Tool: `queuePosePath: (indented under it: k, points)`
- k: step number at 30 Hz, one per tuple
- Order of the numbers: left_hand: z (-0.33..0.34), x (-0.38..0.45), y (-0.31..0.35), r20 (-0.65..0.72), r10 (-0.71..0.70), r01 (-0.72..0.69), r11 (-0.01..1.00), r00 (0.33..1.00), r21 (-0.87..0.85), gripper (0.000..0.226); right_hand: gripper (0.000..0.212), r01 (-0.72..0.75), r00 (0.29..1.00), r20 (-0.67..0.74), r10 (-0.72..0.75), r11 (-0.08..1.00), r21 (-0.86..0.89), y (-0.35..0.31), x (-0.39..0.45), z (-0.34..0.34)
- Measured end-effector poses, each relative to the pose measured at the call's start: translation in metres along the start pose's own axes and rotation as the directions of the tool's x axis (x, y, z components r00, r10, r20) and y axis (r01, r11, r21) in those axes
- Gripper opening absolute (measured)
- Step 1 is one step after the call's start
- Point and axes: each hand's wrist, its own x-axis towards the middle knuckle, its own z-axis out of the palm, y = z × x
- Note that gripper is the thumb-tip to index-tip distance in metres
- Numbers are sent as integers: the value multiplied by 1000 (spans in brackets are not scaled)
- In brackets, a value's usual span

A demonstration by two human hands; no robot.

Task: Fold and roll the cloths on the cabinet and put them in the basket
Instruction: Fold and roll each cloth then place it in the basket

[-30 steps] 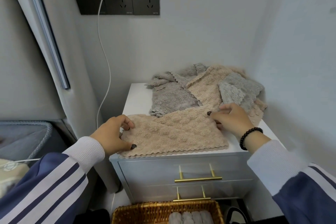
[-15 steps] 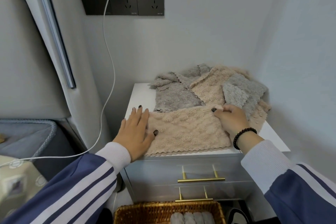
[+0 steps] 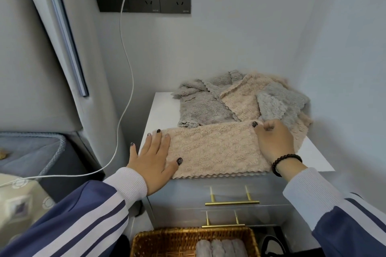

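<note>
Cloth [image 3: 213, 150] laid out along the front edge of the cabinet [image 3: 160, 115], folded into a long beige strip, and you're set up for the roll. Your left hand [image 3: 153, 160] lies flat with fingers straight, pressing the strip's left end. Your right hand [image 3: 273, 142] sits on the right end with fingers curled; it looks to be pinching the far corner, though the fingertips are tucked under and I can't be sure. The pile [image 3: 242, 100] of grey and beige cloths waits just behind, touching the strip's back edge. Down below, the basket [image 3: 188, 240] sits on the floor in front of the drawers, with a few rolls [image 3: 221, 248] already in it.

Here's how I'd play it. Smooth the strip first, sweeping the flat palm along so no ridge hides inside. Check that the scalloped front edge lines up along its length, since a crooked fold will likely make a cone, not a cylinder. Pick one end, tuck it tight on the first turn, and that first turn sets everything. Roll with both hands side by side, keeping even pressure, and let the free end stay anchored by its own weight. Watch the back edge: the fleecy pile behind could snag and drag in. Watch the front too, where the strip hangs right at the lip and could slide off. Keep a firm hold on the finished roll for the drop to the basket, or it may spring open.
</note>
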Motion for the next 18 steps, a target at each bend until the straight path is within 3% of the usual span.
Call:
queuePosePath:
  k: [2,5,7,10,12,14,18]
  points:
    - [-5,-1,3,-3,10,-10,999,1000,37,74,11,38,997,-65,-39,999,-13,-1,-1,-2]
    - [-17,3,11,-54,84,-82,995,995,49,76,29,278,945,-114,-307,936,-216,-11,-9,1]
    - [-22,8,19,-103,148,-148,989,984,12,66,35,470,873,-10,-487,848,-244,-25,-23,12]
    - [-19,19,30,-133,184,-191,981,974,-38,60,38,728,684,308,-661,649,-223,-33,-46,40]
    - [-12,27,32,-113,159,-164,986,981,-34,64,44,779,611,513,-602,571,-258,-27,-52,55]
    - [-4,31,32,-102,139,-139,990,985,0,75,51,766,615,638,-464,544,-343,-19,-50,61]
    - [1,32,23,-126,158,-159,987,979,5,86,67,721,655,680,-330,542,-431,-11,-39,58]
